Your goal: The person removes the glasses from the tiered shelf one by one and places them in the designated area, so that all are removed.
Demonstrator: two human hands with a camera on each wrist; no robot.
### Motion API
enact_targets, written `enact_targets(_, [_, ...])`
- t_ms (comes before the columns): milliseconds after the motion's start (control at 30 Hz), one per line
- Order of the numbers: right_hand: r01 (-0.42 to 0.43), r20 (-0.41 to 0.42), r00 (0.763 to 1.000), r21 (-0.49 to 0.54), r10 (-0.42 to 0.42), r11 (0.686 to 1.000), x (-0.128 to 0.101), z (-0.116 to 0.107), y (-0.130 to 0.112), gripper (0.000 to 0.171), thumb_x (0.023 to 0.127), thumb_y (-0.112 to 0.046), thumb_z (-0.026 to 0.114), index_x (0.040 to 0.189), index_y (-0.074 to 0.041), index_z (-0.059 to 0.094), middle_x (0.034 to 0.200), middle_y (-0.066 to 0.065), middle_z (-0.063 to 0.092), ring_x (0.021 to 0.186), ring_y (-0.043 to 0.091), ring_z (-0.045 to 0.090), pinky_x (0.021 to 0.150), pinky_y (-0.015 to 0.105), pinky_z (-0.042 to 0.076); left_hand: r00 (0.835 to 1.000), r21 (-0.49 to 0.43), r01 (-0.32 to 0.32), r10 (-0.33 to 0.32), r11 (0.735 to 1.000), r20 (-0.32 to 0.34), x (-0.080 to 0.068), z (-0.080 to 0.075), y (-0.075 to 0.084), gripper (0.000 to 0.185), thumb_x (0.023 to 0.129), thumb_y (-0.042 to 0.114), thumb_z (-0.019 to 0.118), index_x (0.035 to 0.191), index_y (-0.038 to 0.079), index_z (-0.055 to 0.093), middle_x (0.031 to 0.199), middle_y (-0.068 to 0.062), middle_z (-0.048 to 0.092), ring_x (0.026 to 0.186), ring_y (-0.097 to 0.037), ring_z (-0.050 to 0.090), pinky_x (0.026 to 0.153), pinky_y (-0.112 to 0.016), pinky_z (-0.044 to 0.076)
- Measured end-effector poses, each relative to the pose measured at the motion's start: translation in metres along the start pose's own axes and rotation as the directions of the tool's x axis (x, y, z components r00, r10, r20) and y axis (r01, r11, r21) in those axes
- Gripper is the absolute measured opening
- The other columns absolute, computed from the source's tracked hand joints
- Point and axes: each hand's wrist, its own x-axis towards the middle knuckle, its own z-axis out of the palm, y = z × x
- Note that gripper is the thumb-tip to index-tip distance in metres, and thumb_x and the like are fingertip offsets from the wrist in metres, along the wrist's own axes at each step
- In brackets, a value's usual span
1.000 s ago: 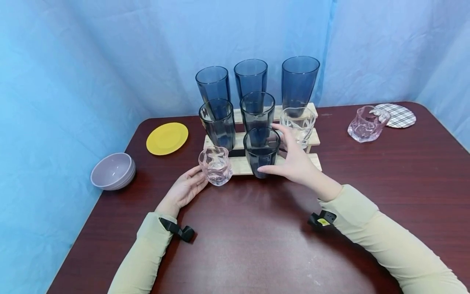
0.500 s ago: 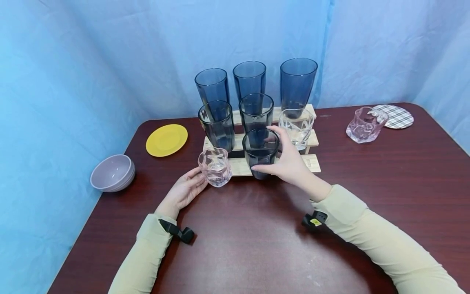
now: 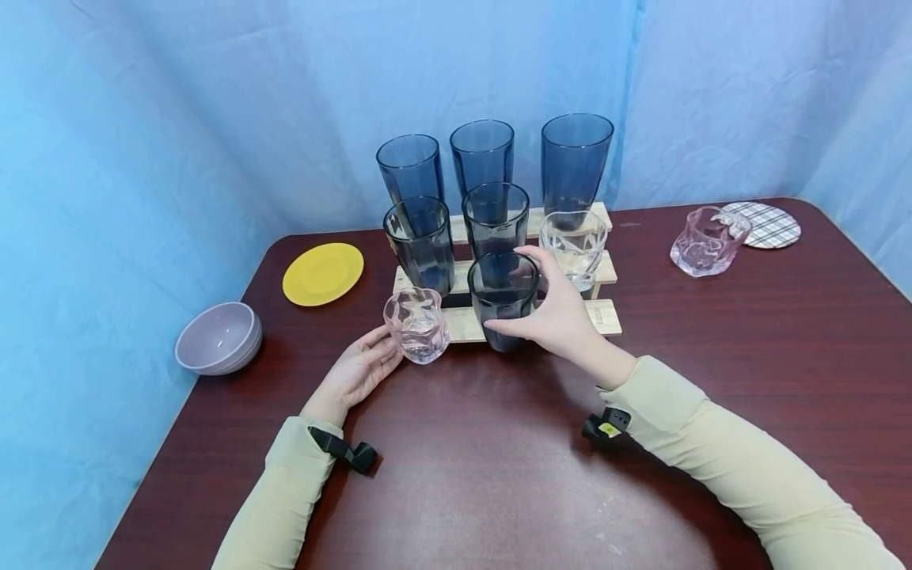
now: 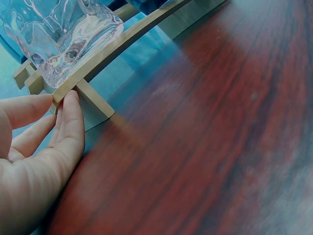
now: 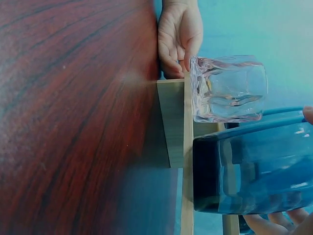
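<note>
A three-step wooden rack (image 3: pixel 606 317) stands on the dark red table (image 3: pixel 499 475). On its lowest step are a short clear pinkish glass (image 3: pixel 416 323) at the left and a short dark blue glass (image 3: pixel 499 293) in the middle. My right hand (image 3: pixel 549 313) curls round the dark glass, thumb in front and fingers behind. In the right wrist view the dark blue glass (image 5: pixel 244 171) sits next to the clear glass (image 5: pixel 227 88). My left hand (image 3: pixel 370 360) lies flat on the table. Its straight fingertips (image 4: pixel 68 105) touch the rack's left end (image 4: pixel 117 44), below the clear glass (image 4: pixel 63 29).
Several taller dark blue glasses (image 3: pixel 483 154) fill the upper steps, with a clear glass (image 3: pixel 573 245) at the right of the middle step. A yellow plate (image 3: pixel 323 271) and a grey bowl (image 3: pixel 217 336) lie left. A pink glass (image 3: pixel 708 241) and a plaid coaster (image 3: pixel 765 224) lie far right.
My right hand has shifted slightly left and drawn closer round the dark blue glass. The left hand and the clear glass have stayed put.
</note>
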Motion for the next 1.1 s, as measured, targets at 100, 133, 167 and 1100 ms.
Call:
enact_targets(100, [0.010, 0.002, 1.000, 0.010, -0.010, 1.000, 0.000, -0.001, 0.000, 0.093, 0.058, -0.017, 0.091, 0.136, -0.015, 0.039, 0.127, 0.006, 0.050, 0.110, 0.022, 0.055, 0.099, 0.043, 0.040, 1.000, -0.002, 0.001, -0.001, 1.000, -0.001, 0.000, 0.000, 0.000, 0.055, 0.100, -0.003, 0.031, 0.150, -0.003, 0.009, 0.105, 0.007, 0.059, 0.096, -0.001, 0.058, 0.082, -0.016, 0.048])
enact_targets(133, [0.016, 0.003, 1.000, 0.013, -0.016, 1.000, -0.001, -0.001, -0.001, 0.093, 0.058, -0.016, 0.091, 0.136, -0.015, 0.040, 0.126, 0.006, 0.051, 0.108, 0.021, 0.056, 0.098, 0.042, 0.041, 1.000, -0.005, 0.001, -0.001, 1.000, -0.002, 0.000, 0.000, 0.000, 0.054, 0.100, -0.003, 0.031, 0.150, -0.002, 0.009, 0.104, 0.007, 0.060, 0.096, -0.002, 0.058, 0.082, -0.016, 0.048])
enact_targets(167, [0.024, 0.004, 1.000, 0.018, -0.024, 1.000, -0.001, -0.002, -0.001, 0.093, 0.057, -0.015, 0.091, 0.135, -0.015, 0.040, 0.124, 0.006, 0.052, 0.107, 0.021, 0.057, 0.098, 0.041, 0.041, 1.000, -0.004, 0.000, 0.000, 1.000, 0.001, 0.000, 0.000, 0.000, 0.054, 0.100, -0.004, 0.031, 0.150, -0.003, 0.008, 0.104, 0.007, 0.060, 0.096, -0.002, 0.058, 0.082, -0.016, 0.048])
enact_targets(1100, [0.123, -0.124, 0.986, 0.073, -0.114, 0.990, -0.027, -0.046, -0.020, 0.094, 0.056, 0.006, 0.087, 0.136, -0.014, 0.043, 0.111, -0.006, 0.056, 0.094, 0.003, 0.057, 0.053, 0.015, 0.043, 1.000, -0.026, -0.002, 0.003, 1.000, 0.016, -0.001, 0.002, 0.002, 0.054, 0.100, -0.004, 0.031, 0.149, -0.004, 0.010, 0.103, 0.006, 0.063, 0.094, -0.003, 0.060, 0.082, -0.016, 0.049])
